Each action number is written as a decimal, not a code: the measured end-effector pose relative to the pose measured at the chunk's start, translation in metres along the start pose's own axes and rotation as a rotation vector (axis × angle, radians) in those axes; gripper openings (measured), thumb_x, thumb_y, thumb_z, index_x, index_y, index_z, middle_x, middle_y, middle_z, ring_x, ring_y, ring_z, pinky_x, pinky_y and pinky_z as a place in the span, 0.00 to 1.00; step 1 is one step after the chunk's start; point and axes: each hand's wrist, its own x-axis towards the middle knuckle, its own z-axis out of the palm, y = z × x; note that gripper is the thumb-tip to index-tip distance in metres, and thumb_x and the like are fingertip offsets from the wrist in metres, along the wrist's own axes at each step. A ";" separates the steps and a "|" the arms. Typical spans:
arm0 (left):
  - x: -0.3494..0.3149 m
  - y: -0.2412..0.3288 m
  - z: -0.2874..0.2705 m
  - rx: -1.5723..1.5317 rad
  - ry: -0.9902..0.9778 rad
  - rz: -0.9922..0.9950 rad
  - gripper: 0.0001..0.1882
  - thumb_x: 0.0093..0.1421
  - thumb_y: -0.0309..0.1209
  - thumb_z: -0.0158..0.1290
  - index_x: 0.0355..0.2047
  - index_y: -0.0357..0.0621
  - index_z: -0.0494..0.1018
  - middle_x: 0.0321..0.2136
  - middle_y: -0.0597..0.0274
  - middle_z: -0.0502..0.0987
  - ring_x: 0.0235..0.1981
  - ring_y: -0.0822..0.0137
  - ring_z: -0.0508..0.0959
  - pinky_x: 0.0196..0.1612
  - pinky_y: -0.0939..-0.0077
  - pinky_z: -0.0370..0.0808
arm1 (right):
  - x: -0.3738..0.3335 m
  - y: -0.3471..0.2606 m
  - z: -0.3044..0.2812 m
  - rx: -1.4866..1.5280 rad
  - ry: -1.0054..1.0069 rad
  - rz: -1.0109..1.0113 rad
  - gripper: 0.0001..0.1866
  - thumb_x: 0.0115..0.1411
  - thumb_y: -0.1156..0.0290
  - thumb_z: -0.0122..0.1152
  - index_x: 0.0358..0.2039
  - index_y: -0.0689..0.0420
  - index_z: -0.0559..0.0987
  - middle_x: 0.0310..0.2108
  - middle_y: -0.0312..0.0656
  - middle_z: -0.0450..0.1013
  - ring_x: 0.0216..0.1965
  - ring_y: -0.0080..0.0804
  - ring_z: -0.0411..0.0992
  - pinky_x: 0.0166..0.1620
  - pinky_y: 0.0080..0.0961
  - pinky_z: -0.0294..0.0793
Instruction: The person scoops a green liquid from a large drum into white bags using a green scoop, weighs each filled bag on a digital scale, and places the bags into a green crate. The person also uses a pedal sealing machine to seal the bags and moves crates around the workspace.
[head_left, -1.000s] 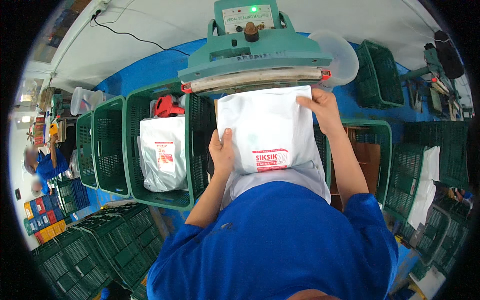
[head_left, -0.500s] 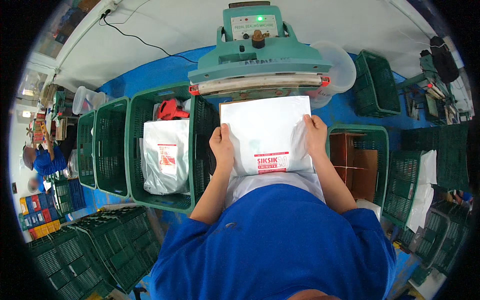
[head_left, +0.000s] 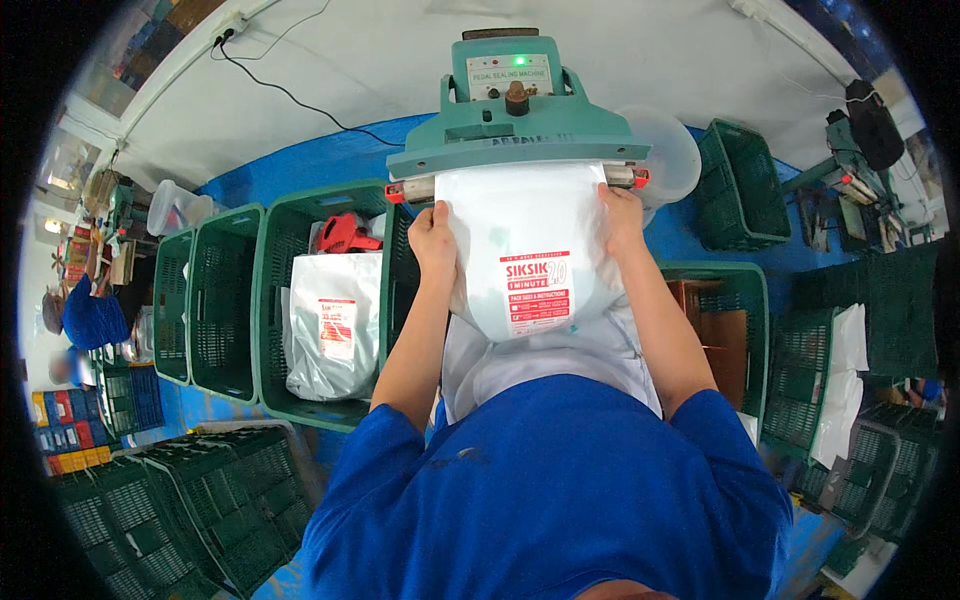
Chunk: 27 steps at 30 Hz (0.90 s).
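Your left hand (head_left: 432, 240) and your right hand (head_left: 622, 218) hold a white bag (head_left: 520, 235), one on each side. The fingers of both hands are closed on its edges, up near the top. The bag is right in front of you, between your arms. Its top edge is up at the long front bar of the green machine (head_left: 520, 133) (you cannot see here how far in it goes). The bottom of the bag is round and puffed out, and it hangs toward your tummy. It has red print low on its front.

A small green light (head_left: 519, 61) is shining on the machine. Behind the machine's right end is a big see-through tub (head_left: 668, 160).

Just past your left arm is a green basket (head_left: 258, 340). A shiny bag (head_left: 305, 375) with red print is inside it, and a red tool (head_left: 346, 234) is near the top of that bag. Past your right arm is one more green basket (head_left: 761, 350), with brown cardboard (head_left: 722, 345) in it. A black cord (head_left: 300, 102) runs down the white wall (head_left: 370, 60). You wear a blue shirt (head_left: 550, 470).
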 end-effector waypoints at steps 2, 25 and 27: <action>0.001 0.009 0.001 -0.028 -0.009 -0.017 0.17 0.60 0.35 0.48 0.19 0.32 0.69 0.15 0.69 0.64 0.19 0.78 0.59 0.22 0.77 0.58 | 0.002 -0.004 0.000 -0.008 0.003 -0.010 0.12 0.55 0.68 0.58 0.26 0.66 0.76 0.21 0.32 0.66 0.22 0.21 0.60 0.26 0.22 0.59; 0.015 0.068 -0.065 0.504 -0.463 0.480 0.13 0.43 0.27 0.61 0.14 0.41 0.66 0.15 0.61 0.65 0.20 0.60 0.64 0.25 0.69 0.59 | -0.035 -0.084 -0.013 -0.633 0.216 -0.457 0.09 0.50 0.79 0.61 0.33 0.60 0.75 0.32 0.41 0.72 0.30 0.24 0.67 0.35 0.20 0.67; 0.039 0.068 -0.039 0.658 -0.161 0.810 0.13 0.41 0.32 0.62 0.15 0.46 0.66 0.16 0.66 0.66 0.23 0.63 0.66 0.28 0.70 0.56 | -0.036 -0.071 0.020 -0.765 0.320 -0.960 0.12 0.52 0.75 0.59 0.39 0.56 0.74 0.42 0.43 0.69 0.39 0.28 0.65 0.43 0.25 0.62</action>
